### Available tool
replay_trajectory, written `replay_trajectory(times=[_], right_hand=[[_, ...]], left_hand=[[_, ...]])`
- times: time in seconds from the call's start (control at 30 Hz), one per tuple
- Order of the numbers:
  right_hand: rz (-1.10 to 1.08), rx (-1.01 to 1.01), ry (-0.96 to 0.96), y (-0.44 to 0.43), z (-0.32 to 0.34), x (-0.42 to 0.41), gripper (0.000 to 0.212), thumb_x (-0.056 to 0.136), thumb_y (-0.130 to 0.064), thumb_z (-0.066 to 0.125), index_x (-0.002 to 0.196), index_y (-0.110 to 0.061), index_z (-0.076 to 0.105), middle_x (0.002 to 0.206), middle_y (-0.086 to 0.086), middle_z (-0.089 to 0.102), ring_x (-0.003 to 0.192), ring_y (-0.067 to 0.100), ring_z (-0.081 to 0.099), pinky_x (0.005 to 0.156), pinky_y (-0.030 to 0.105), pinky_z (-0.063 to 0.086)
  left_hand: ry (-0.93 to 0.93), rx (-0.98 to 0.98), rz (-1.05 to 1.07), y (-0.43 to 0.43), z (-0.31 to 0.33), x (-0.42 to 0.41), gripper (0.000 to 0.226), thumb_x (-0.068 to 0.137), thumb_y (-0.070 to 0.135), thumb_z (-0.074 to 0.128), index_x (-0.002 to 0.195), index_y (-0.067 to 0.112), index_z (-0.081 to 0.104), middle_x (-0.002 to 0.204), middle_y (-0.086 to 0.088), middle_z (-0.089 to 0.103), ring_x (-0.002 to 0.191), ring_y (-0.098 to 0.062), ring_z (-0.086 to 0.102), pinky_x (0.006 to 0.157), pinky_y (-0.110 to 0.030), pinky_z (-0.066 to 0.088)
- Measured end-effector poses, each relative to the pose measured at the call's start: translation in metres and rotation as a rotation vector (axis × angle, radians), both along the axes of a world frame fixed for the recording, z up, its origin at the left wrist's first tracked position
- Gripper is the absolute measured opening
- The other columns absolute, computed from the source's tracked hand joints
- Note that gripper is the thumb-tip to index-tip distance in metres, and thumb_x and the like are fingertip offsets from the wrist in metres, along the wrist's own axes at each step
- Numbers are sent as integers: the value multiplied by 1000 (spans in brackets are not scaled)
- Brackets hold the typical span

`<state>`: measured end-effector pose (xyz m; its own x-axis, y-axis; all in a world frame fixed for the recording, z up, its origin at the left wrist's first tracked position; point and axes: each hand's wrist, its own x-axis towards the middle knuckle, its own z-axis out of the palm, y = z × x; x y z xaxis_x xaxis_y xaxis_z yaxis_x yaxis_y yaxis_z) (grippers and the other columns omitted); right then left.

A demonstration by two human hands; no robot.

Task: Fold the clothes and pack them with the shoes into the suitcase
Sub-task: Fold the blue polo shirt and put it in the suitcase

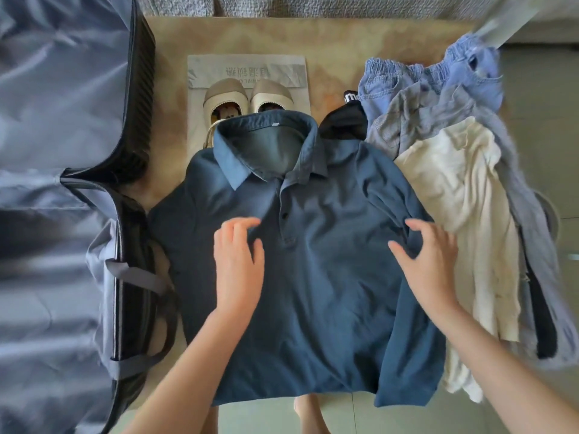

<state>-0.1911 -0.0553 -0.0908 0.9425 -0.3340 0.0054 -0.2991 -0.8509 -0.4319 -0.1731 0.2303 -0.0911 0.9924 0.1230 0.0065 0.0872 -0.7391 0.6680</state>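
The polo shirt [313,277] is lying face up on the bench [175,89], its long axis running from the far collar to the hem nearest the person. The left grip [239,264], released with fingers loosely bent, seems to be touching the cloth beside the buttons. The right grip [429,261], fingers spread and grasping nothing, is sitting at the right sleeve seam, nearer that side for folding. The open suitcase [131,151] is lying to the left.

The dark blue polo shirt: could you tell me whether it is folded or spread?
Spread: the dark blue polo shirt lies flat, collar and buttons up.
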Motion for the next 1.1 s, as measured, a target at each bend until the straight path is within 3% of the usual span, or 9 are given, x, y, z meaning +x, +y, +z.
replay_trajectory(times=[0.17, 0.33, 0.43, 0.57, 0.63, 0.7, 0.87, 0.97, 1.1], right_hand=[[-251, -141, 205, -13, -5, -86, 53, 68, -32, 84, 106, -4, 60, 99, 15, 61, 92, 37, 51, 85, 45, 40], [-256, -121, 50, -8, -6, -117, 12, 75, -13, 79, 79, -8, 69, 71, 7, 66, 70, 32, 52, 63, 39, 42], [-369, 77, 14, -1, 11, -117, 11, 85, -21, 70, 80, -12, 71, 68, 1, 65, 69, 26, 58, 60, 35, 46], [-390, 367, -5, 5, 33, -118, 12, 87, -26, 68, 80, -16, 71, 71, -5, 68, 71, 16, 63, 64, 32, 51], [-253, 668, 125, 3, 36, -119, 10, 89, -16, 65, 91, -22, 73, 92, -12, 72, 84, 4, 66, 73, 20, 52], [-147, 794, 250, -7, 31, -127, 26, 91, -8, 60, 104, -29, 70, 113, -15, 66, 99, 0, 63, 81, 23, 54], [-143, 546, 445, -35, 23, -154, 33, 89, -10, 64, 118, -26, 63, 107, -14, 66, 86, 1, 62, 75, 13, 47], [-73, 457, 567, -24, 16, -164, 33, 85, -23, 70, 117, -24, 61, 102, -12, 66, 88, 9, 62, 75, 20, 46], [-99, 357, 438, -1, 17, -167, 14, 82, -25, 72, 85, -27, 59, 70, -15, 62, 69, 11, 58, 57, 16, 38]], left_hand=[[234, -31, -226, -29, -20, -54, 35, 86, 3, 61, 119, 14, 59, 124, 0, 53, 112, -21, 48, 99, -31, 38], [554, 180, -468, -42, -33, -70, 41, 99, 31, 45, 140, 25, 45, 155, 6, 22, 141, -16, 21, 115, -27, 16], [548, 134, -407, -45, -28, -72, 38, 99, 28, 46, 136, 24, 50, 151, 4, 32, 139, -16, 26, 114, -26, 18], [608, -120, -260, -60, -15, -83, 28, 97, 20, 49, 122, 21, 61, 122, 4, 61, 117, -15, 52, 99, -25, 37], [676, -249, -206, -72, -8, -95, 25, 97, 21, 49, 118, 23, 64, 115, 7, 65, 109, -10, 57, 91, -20, 40], [736, -324, -163, -83, -2, -109, 23, 97, 24, 49, 115, 27, 64, 111, 11, 66, 106, -6, 58, 83, -12, 40], [839, -491, -11, -113, 3, -130, 31, 96, 22, 53, 127, 23, 53, 119, 7, 62, 105, -5, 57, 87, -13, 36], [814, -445, 9, -128, -1, -133, 39, 95, 20, 56, 133, 16, 49, 127, 3, 53, 112, -9, 53, 91, -11, 33], [797, -460, 39, -135, -2, -133, 33, 95, 22, 56, 127, 16, 56, 124, 1, 56, 111, -8, 54, 89, -11, 33]])
